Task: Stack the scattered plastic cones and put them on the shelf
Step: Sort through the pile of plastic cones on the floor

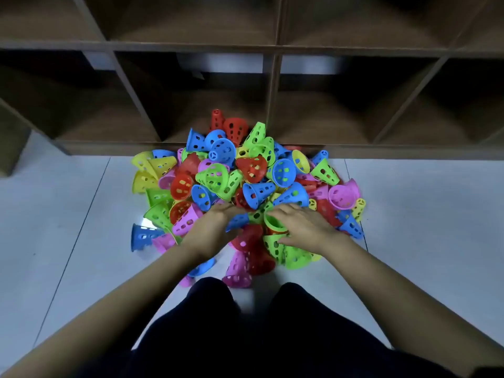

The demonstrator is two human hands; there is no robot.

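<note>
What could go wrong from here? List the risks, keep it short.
1. The pile of cones is heaped loosely. Pulling out the green cone that the right hand seems to grip may send its neighbours rolling over the tile floor.
2. The pink cone lies close to the knees and could get crushed.
3. The cones point every way, so the left hand may jam one in crooked while stacking.

Dim, soft overhead light; wide-angle view, mildly blurred.
Deep black shadow inside the dark brown wooden cubby shelf (272,46); small glare patch on the pale grey tiled floor (409,214); straight lines bowed near edges; motion smear mid-frame.
</note>
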